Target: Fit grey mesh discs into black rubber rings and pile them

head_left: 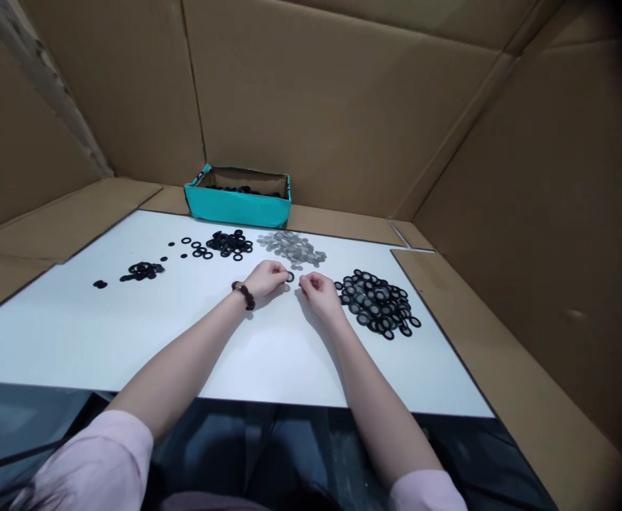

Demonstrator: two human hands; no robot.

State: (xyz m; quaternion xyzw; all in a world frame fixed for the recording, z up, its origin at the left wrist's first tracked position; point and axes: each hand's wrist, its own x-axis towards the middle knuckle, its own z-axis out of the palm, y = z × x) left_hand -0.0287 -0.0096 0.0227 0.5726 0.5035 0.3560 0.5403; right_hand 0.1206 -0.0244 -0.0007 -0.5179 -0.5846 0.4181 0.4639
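My left hand (267, 277), with a dark bead bracelet on its wrist, rests on the white board (77, 333) and pinches a small black ring (290, 277) at its fingertips. My right hand (316, 289) lies just to the right, fingers curled closed near that ring; what it holds is too small to make out. Just behind my hands lies a heap of grey mesh discs (292, 247). A heap of black rings with grey centres (378, 301) sits right of my right hand.
Black rings (228, 243) lie in a heap behind and left, with smaller clusters (141, 270) further left. A teal box (239, 196) holding black parts stands at the back. Cardboard walls (343, 92) enclose the board on three sides.
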